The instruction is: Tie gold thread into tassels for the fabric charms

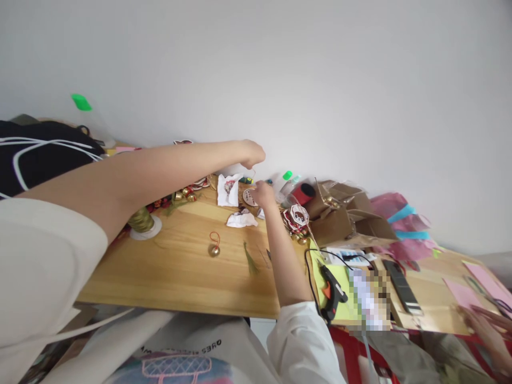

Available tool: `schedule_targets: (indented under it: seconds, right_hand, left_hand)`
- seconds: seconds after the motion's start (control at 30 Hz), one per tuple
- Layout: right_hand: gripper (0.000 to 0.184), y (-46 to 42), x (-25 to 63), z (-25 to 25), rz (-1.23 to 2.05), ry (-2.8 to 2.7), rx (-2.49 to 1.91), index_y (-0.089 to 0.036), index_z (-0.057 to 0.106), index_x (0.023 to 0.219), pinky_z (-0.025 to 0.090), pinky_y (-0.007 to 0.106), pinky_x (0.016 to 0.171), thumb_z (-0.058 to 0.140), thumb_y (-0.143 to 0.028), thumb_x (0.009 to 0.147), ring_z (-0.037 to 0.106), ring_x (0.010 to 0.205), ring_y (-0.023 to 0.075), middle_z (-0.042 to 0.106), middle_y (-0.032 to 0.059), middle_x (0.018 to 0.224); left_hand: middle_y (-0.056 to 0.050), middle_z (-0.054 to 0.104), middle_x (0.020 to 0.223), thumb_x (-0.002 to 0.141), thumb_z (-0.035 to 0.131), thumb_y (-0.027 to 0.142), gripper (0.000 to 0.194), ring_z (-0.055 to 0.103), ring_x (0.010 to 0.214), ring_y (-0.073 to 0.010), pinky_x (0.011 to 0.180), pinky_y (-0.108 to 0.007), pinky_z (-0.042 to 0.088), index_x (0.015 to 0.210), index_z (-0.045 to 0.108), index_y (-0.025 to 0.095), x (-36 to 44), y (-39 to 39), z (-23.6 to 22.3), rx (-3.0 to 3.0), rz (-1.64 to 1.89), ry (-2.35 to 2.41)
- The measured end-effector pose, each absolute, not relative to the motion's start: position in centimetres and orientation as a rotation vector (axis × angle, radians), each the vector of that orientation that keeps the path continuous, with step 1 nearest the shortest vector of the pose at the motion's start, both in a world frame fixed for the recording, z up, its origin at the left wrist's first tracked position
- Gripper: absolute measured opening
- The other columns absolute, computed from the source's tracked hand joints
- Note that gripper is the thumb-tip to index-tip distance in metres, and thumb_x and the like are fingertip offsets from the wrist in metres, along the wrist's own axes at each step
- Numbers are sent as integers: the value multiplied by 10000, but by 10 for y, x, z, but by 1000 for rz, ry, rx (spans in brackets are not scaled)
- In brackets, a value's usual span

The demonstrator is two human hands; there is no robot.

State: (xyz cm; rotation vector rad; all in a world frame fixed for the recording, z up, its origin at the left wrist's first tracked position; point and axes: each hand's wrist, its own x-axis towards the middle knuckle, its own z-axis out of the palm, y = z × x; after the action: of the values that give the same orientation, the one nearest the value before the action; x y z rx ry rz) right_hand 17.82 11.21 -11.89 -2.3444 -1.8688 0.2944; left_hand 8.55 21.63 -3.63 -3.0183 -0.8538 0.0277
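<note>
My left hand (pixel 253 154) is raised at the back of the table near the wall, its fingers curled together. A faint thin cord (pixel 254 172) seems to hang just below it. My right hand (pixel 264 194) is closed a little lower, its fingertips beside a round tag with lettering (pixel 248 198). Whether it touches the tag, and what it pinches, I cannot tell. Crumpled white paper with small pieces on it (pixel 228 191) lies left of the tag, with a second white paper (pixel 241 218) below. A gold bell on a red cord loop (pixel 215 248) rests closer to me.
A spool of olive cord (pixel 141 222) stands on the left. Bells with octagonal tags (pixel 299 215), open cardboard boxes (pixel 352 213) and a glue gun (pixel 333 293) with its cable lie on the right. Another person's hand (pixel 486 330) is at the far right.
</note>
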Motion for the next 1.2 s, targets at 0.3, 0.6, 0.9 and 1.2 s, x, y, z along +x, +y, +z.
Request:
schedule_targets:
  seconds: [0.3,0.6,0.9,1.2]
  right_hand:
    - [317,132,185,-109,330,-1781,-2249,-170,605,1205,562,428,892,596,-364,955,644,1047,217,631,87,1222]
    - [328,125,198,-125,372,-1756,-2314,-166,599,1214,568,423,877,608,-357,948,647,1038,216,630,88,1220]
    - [393,119,202,-94,177,-1785,-1994,-184,550,1297,547,462,929,606,-355,948,620,1112,239,576,105,1322]
    - [243,91,203,-61,352,-1815,-1733,-146,648,1086,554,410,873,629,-332,931,668,950,191,689,64,1065]
  left_hand:
    - [-102,634,1214,939,623,325,317,645,1047,-231,879,-431,569,1205,609,154,82,199,-24,-2877,443,-852]
    - [-104,627,1230,940,620,329,327,641,1058,-236,886,-435,567,1217,604,156,79,198,-17,-2885,437,-904]
    - [-100,637,1211,940,620,326,313,648,1031,-226,867,-425,572,1199,613,150,73,200,2,-2996,327,-852]
    - [-54,706,974,921,634,265,180,669,846,-168,754,-321,563,1012,679,117,67,174,13,-3203,267,-862]
